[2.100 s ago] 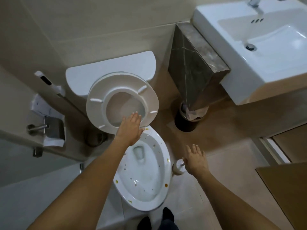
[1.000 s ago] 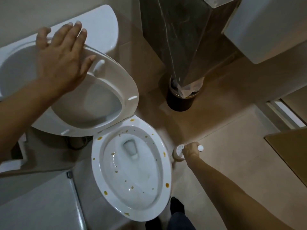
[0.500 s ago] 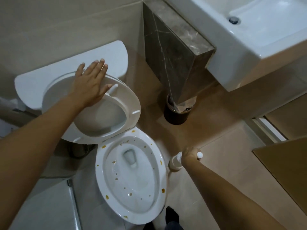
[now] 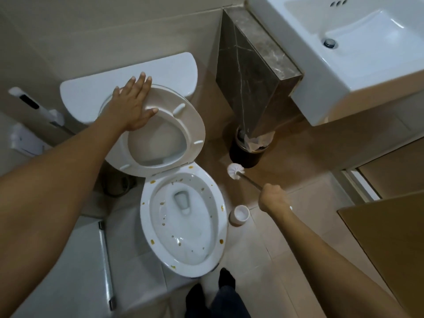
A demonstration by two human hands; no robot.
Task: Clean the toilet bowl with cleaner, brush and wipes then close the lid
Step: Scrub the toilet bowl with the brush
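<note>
- Head view, the step in hand: brush lifted clear of its holder, probably about to go into the bowl.
- Right hand [image 4: 273, 198] fisted round the thin metal handle, gripping the toilet brush [image 4: 235, 171]; white bristle head up in the air, right of the toilet bowl [image 4: 146, 216] and just in front of the dark bin [image 4: 245, 154].
- Left hand [image 4: 133, 106] flat, fingers straight, pressing the raised toilet seat [image 4: 195, 125] back toward the cistern [image 4: 172, 70]; nothing gripped there.
- Best done by swinging the head left over the rim and lowering it before scrubbing, to keep drips off the floor tiles [image 4: 286, 249].
- Worth keeping the palm on the seat so that it cannot drop onto the handle.
- No cleaner bottle or wipes to be seen here.
- Bowl open below the seat, at the middle of the view: white, with brown-yellow specks scattered over the rim and inner wall, water at the bottom.
- Empty brush holder [image 4: 239, 214] upright on the floor, just beside the bowl's right edge.
</note>
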